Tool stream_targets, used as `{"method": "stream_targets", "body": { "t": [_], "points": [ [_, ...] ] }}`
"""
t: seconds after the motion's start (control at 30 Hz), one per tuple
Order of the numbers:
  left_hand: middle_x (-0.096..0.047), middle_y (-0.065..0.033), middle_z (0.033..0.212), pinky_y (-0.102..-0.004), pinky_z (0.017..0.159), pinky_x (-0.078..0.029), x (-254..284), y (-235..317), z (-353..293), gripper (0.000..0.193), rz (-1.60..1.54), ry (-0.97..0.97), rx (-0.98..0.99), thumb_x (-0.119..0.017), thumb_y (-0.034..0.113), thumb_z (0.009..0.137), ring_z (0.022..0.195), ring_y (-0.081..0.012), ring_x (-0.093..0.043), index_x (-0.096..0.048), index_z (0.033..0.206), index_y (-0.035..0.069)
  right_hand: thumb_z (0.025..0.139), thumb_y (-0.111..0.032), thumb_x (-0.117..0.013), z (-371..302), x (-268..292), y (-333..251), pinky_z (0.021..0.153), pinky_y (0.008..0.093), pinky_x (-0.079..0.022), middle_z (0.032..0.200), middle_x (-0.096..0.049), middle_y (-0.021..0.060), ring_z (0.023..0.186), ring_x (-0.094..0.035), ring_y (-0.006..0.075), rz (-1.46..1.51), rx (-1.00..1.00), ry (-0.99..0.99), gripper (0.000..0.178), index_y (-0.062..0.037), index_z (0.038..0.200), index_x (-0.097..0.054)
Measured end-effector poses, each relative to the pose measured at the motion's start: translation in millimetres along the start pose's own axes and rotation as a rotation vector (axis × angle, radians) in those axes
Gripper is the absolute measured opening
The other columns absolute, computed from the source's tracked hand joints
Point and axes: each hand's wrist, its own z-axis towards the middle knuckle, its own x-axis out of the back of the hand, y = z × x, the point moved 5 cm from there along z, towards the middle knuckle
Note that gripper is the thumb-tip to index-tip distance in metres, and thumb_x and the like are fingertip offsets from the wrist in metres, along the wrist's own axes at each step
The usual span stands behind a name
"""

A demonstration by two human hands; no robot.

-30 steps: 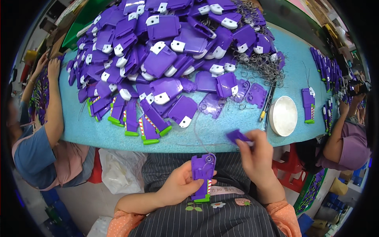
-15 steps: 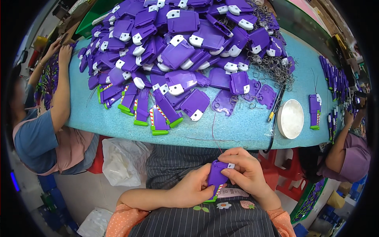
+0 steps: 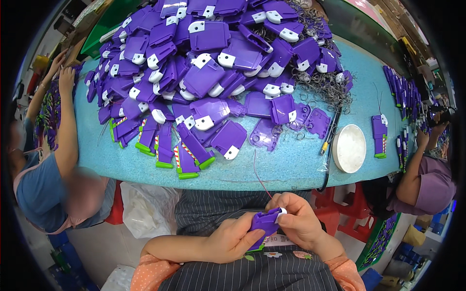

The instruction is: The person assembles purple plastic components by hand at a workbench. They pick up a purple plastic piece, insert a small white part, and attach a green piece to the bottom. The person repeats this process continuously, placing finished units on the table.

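Observation:
A purple plastic toy wing with a white corner and a green end is held over my lap, just off the table's near edge. My left hand grips its side, thumb across the purple face. At the white corner, the fingers of my right hand pinch the upper end. A thin dark red wire runs from that end up onto the table. Whether the right fingers hold the wire itself, I cannot make out.
A big heap of purple housings covers the far part of the blue table. Curled grey wires lie beside it, with a white dish and a black cable nearer. Co-workers sit at both sides.
The purple wing has tilted, so its top edge now shows more. My right fingers have shifted at the white corner. The whole view has moved slightly.

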Motion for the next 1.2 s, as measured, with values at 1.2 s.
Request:
{"method": "stream_targets", "body": {
  "t": [1.2],
  "points": [
    [-0.056, -0.0117, 0.081, -0.0270, 0.061, -0.043, 22.1, -8.6, 14.5, 0.015, -0.029, 0.376, -0.087, -0.060, 0.006, 0.083, 0.069, -0.0171, -0.055, -0.055, 0.092, -0.004, 0.081, -0.011, -0.066, 8.0, -11.6, -24.4, 0.064, 0.0276, -0.042, 0.080, -0.057, 0.0103, 0.072, -0.055, 0.0183, -1.103, 0.370, -0.067, 0.016, 0.0013, 0.091, -0.062]
  ]
}}
